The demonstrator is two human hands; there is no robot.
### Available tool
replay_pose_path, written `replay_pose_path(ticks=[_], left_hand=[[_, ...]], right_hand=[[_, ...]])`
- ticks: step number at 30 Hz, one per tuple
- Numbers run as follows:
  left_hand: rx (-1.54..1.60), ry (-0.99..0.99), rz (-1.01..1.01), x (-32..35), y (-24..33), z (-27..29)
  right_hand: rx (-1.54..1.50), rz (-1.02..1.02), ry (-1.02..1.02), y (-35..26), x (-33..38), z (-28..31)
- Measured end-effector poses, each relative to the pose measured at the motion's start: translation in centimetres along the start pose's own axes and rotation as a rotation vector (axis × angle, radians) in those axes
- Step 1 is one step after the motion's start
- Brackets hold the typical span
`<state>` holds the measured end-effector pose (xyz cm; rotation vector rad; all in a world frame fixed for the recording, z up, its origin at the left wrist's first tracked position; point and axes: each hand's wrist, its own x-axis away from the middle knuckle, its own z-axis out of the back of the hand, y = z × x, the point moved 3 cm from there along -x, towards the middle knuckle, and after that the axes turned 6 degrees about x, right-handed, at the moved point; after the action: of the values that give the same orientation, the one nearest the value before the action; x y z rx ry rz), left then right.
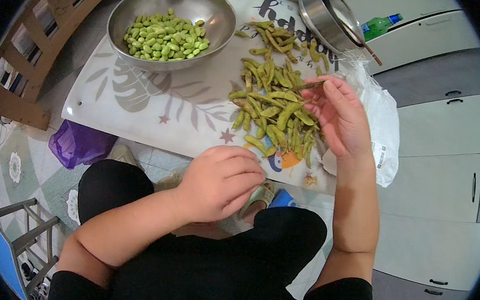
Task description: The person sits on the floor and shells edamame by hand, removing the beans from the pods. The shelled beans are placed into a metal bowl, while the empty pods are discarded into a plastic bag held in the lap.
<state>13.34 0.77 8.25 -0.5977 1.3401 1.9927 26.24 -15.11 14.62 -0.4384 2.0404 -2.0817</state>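
Between the thumb and fingers of my right hand [343, 116] is a thin, brownish bean pod [309, 86], held over the right side of a heap of green bean pods [281, 105]. My left hand [221, 184] hovers by the table's near edge, above my lap, its fingers curled together. Whatever those fingers may hold is hidden. At the far left of the table, a wide steel bowl [220, 19] contains shelled green beans [167, 38]. Some pods in the heap have brown patches.
A steel pot [320, 20] with chopsticks [363, 41] stands beyond the heap. Right of the pods lies a white woven sack [387, 128]. A green bottle [379, 26] is farther back. A purple bag [80, 144] sits below the left edge of the table [134, 123].
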Motion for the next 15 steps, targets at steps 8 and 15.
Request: replay_pose_path(ticks=[8,15], left_hand=[[-0.029,0.096,0.034,0.1,0.0,1.6],[-0.098,0.101,0.029,0.7,0.1,2.5]], right_hand=[[0.063,-0.106,-0.103,-0.1,5.8,-1.0],[0.734,-0.090,-0.170,2.8,11.5,-2.0]])
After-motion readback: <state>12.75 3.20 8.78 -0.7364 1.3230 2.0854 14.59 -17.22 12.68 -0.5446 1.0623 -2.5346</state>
